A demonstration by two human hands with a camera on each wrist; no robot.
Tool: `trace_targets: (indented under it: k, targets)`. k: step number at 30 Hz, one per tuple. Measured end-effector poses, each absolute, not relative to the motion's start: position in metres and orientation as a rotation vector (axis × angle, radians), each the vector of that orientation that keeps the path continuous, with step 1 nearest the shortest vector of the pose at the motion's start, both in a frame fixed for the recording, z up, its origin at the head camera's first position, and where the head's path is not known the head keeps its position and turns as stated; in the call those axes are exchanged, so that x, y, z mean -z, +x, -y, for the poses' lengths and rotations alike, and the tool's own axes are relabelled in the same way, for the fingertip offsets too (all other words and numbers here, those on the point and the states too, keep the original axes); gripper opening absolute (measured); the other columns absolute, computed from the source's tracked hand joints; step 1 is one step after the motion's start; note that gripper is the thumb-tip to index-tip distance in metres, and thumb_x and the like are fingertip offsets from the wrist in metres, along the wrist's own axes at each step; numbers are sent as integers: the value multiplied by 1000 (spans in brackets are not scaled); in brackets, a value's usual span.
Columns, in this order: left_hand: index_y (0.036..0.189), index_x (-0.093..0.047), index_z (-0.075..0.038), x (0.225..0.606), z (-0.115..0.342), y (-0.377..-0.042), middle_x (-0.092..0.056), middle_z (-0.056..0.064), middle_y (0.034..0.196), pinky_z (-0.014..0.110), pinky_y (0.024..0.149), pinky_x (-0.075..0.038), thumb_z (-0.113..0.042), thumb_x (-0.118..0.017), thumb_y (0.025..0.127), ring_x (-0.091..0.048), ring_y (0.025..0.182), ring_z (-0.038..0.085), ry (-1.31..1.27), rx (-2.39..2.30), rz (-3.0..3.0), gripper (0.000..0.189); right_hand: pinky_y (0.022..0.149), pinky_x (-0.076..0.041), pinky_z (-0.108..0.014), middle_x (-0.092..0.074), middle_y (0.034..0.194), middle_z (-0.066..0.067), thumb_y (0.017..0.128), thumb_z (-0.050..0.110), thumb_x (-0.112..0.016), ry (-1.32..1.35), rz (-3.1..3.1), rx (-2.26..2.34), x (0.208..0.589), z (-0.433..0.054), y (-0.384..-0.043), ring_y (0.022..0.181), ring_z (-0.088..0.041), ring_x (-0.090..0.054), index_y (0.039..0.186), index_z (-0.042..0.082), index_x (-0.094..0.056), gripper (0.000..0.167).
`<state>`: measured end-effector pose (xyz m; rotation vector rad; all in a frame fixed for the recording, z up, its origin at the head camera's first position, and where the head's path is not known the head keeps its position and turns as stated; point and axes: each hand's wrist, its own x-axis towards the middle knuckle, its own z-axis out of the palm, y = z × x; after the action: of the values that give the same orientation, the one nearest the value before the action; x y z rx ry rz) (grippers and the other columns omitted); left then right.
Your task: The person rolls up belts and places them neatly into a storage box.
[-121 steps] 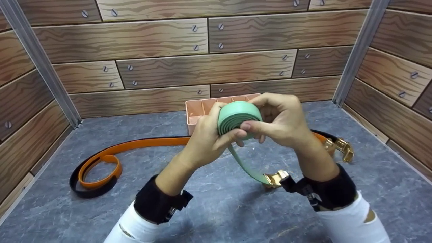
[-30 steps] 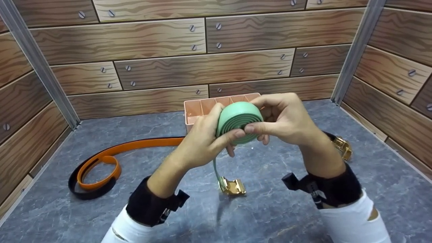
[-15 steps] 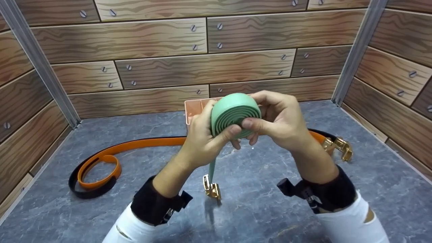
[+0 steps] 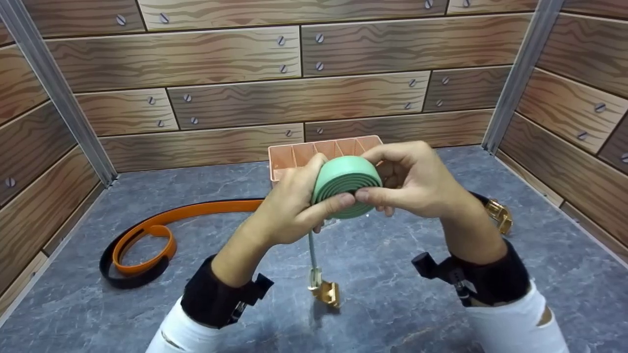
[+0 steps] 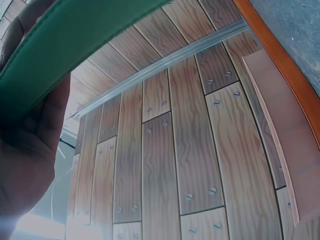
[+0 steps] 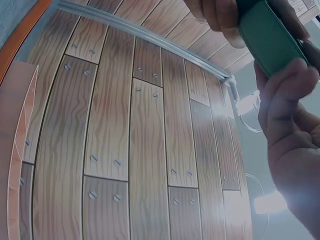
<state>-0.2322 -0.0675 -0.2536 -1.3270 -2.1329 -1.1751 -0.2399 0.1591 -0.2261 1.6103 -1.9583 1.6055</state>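
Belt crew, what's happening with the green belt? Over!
Left hand and right hand gripping rolled-up green belt. Gold buckle hanging below. Orange belt lying beyond; nothing visibly in the way.

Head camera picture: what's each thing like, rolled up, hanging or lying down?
Green belt: mostly rolled up
Its gold buckle: hanging down
Left hand: gripping the belt
Right hand: gripping the belt
Orange-and-black strapping: laid out, one end curled
Other gold buckle: lying down
Pink box: open on top, partly hidden
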Motion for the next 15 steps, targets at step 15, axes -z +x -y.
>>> trace_targets:
  k: [15]
  targets:
    - [112,-47,8,264,52,-237,-65,15,76,25,39,-48,-52,-51,99,-55,40,14,-1174,1460,1714,61,38,-51,-37,-70,93,-8,88,4,-75,1410,1723,-1833,235,-135,-237,50,-17,-64,112,-5,-64,28]
